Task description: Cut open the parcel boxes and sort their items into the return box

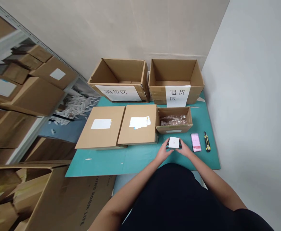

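Grip: left hand (163,153) and right hand (185,149) clamped on both sides of small white box (174,142), above teal mat (140,163).
Risk: a slip could drop the box near yellow utility knife (207,141) and blurred pink card (195,142).

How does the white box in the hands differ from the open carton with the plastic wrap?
The white box is closed and far smaller; the cardboard carton is open, with plastic wrap inside. The box is white, the carton brown. The box sits between the left hand and right hand; the carton rests on the teal mat. Both are rectangular.
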Action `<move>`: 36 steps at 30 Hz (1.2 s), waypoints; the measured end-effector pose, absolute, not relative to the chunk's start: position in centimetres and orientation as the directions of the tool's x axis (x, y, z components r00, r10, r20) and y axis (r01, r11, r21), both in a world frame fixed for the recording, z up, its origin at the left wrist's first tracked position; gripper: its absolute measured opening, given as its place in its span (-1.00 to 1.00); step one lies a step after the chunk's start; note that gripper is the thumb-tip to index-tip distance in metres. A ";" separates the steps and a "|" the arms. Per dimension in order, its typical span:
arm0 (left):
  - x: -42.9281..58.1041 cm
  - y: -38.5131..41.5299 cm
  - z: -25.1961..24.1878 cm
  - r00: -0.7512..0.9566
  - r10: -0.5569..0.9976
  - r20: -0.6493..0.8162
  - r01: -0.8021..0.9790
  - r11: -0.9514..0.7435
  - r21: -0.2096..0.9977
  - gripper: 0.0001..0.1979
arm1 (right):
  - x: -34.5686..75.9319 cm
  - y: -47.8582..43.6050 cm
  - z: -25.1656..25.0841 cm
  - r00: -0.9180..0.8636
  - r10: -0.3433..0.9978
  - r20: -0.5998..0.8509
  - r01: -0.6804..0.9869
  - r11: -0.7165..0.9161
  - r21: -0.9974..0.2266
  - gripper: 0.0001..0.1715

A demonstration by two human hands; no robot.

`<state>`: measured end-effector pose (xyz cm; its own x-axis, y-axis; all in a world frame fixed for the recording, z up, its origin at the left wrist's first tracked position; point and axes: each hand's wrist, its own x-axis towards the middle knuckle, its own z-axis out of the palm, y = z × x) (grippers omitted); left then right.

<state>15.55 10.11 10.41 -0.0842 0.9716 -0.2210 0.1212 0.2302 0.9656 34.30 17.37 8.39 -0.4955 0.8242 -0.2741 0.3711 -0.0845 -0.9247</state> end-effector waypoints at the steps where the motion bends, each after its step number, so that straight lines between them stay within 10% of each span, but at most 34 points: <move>1: 15.3 10.1 10.0 -0.070 0.968 -0.241 0.133 0.249 0.959 -0.14 | 34.3 17.6 8.3 -0.507 0.815 -0.280 0.379 -0.081 -0.922 -0.02; 11: 13.3 12.0 9.7 -0.007 0.983 -0.184 0.290 0.178 0.940 -0.11 | 34.0 18.1 8.2 -0.523 0.810 -0.265 0.403 -0.039 -0.915 -0.04; 23: 14.9 10.1 9.7 -0.118 0.983 -0.141 0.347 0.174 0.921 -0.21 | 34.6 16.4 9.0 -0.288 0.943 -0.168 0.372 -0.051 -0.927 -0.52; 36: 13.1 11.8 10.0 -0.005 0.975 -0.223 0.271 0.216 0.938 -0.08 | 34.6 18.0 10.7 -0.421 0.895 -0.144 0.437 0.061 -0.897 -0.34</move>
<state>13.14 11.82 10.05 -0.0049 0.9747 -0.2234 0.2714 0.2163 0.9378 34.60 18.01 10.65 -0.4215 0.8954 -0.1439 0.4369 0.0614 -0.8974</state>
